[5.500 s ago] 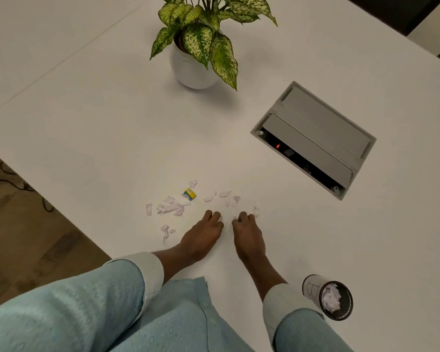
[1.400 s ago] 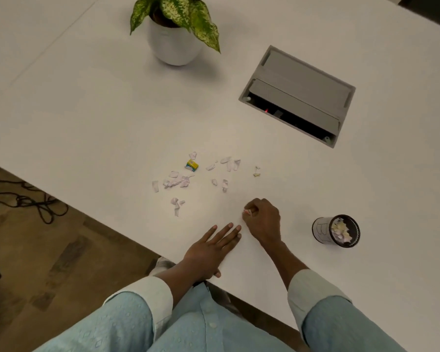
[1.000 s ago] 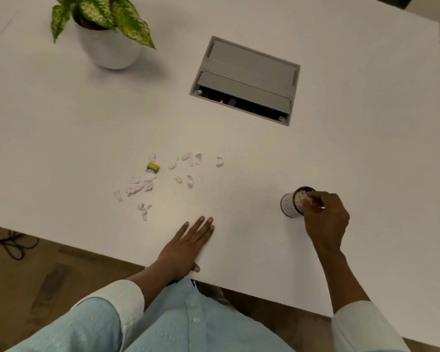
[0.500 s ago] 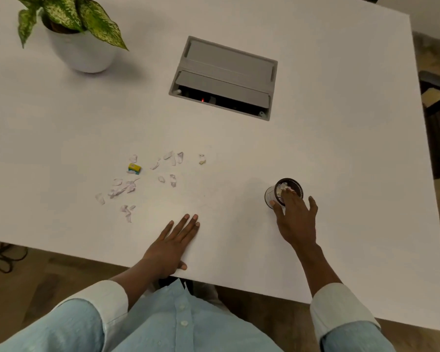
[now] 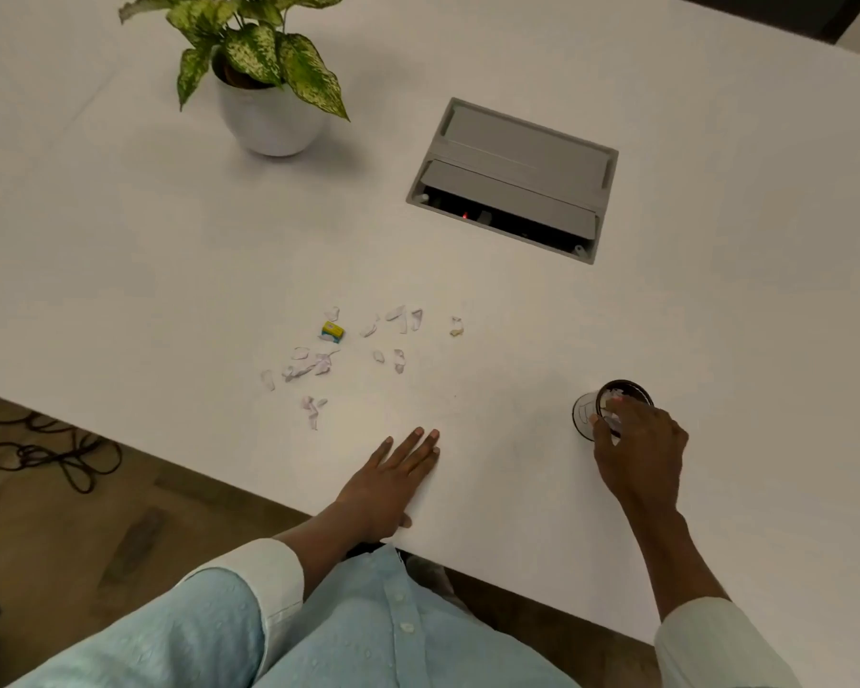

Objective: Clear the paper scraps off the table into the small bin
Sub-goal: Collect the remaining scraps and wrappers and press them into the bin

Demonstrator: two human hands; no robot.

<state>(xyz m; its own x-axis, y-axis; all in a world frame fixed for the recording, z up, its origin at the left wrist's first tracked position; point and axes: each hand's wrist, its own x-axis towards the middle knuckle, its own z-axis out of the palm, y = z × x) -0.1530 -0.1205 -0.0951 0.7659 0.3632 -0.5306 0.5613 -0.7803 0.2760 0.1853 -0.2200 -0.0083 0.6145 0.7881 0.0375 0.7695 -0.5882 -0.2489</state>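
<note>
Several small white paper scraps [image 5: 314, 365] lie scattered near the front of the white table [image 5: 145, 250], with one yellow and blue scrap [image 5: 332, 331] among them. To their right stands the small black bin [image 5: 583, 413], with white paper inside. My right hand [image 5: 641, 454] hangs over the bin's mouth, fingertips at the rim and thumb by its left side, and I see nothing held in it. Flat on the table, below the scraps, rests my left hand [image 5: 388, 484], fingers together and holding nothing.
A potted plant in a white pot [image 5: 269, 121] stands at the back left. A grey cable box [image 5: 512, 178] is set into the table behind the scraps, its lid raised. The table's front edge runs diagonally, with cables [image 5: 46, 449] on the floor at left.
My right hand carried pinched scraps from beside the pile to the bin and let them go over its mouth. My left hand stayed flat on the table.
</note>
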